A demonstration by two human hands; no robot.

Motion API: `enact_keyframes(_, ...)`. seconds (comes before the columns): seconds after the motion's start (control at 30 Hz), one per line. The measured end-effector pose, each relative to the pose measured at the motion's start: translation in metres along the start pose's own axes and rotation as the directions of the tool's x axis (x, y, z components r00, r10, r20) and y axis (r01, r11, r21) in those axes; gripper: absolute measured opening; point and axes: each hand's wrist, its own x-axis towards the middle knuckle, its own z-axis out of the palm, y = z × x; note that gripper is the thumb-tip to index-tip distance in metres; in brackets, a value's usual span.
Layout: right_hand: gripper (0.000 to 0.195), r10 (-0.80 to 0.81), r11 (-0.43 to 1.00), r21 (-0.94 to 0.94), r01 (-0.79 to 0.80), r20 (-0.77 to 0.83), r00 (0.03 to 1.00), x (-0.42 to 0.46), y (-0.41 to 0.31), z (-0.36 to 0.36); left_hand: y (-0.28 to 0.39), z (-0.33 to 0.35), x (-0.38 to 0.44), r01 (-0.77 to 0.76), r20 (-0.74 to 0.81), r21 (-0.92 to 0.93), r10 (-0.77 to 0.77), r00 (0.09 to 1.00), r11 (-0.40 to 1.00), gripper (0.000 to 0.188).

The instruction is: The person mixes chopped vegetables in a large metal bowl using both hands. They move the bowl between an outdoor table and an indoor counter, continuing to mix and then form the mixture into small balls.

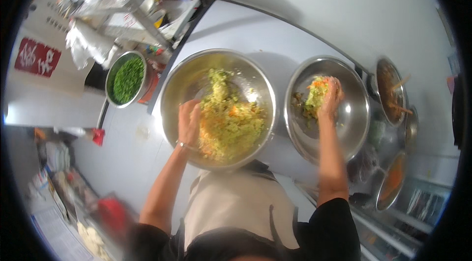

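Two metal mixing bowls stand side by side on a white table. The larger steel bowl (274,95) holds a yellow-green chopped vegetable mixture (236,128) with orange bits. My left hand (189,119), a thin bracelet at its wrist, is inside this bowl at the left edge of the mixture; its fingers are curled and whether they hold any is hidden. In the smaller steel bowl (354,132) lies a mound of chopped vegetables (315,95), green with orange shreds, and a little dark matter. My right hand (332,97) is against the right side of that mound, fingers bent over it.
A metal bowl of chopped greens (129,80) stands left of the table (236,25). Behind it is a cluttered metal shelf (143,21). To the right are a bowl of brown food with wooden sticks (387,91) and a bowl of orange food (392,180). A wall rises behind the table.
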Motion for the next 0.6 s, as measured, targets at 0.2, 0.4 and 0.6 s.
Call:
enact_keyframes(0.2,0.036,-0.218,0.552,-0.687,0.473,0.429,0.877,-0.011,-0.001,-0.018,-0.061,-0.007,-0.002,0.211,-0.136,-0.1,-0.224,0.965,0.972,0.037)
enact_keyframes(0.4,0.03,-0.143,0.729,-0.335,0.598,0.779,0.61,-0.092,-0.096,0.058,-0.093,0.011,0.005,0.428,-0.19,-0.112,-0.443,0.876,0.897,0.044)
enact_keyframes(0.6,0.034,0.078,0.679,-0.285,0.677,0.945,0.319,-0.1,-0.072,0.12,-0.071,0.005,0.01,0.293,-0.124,-0.085,-0.302,0.945,0.952,0.043)
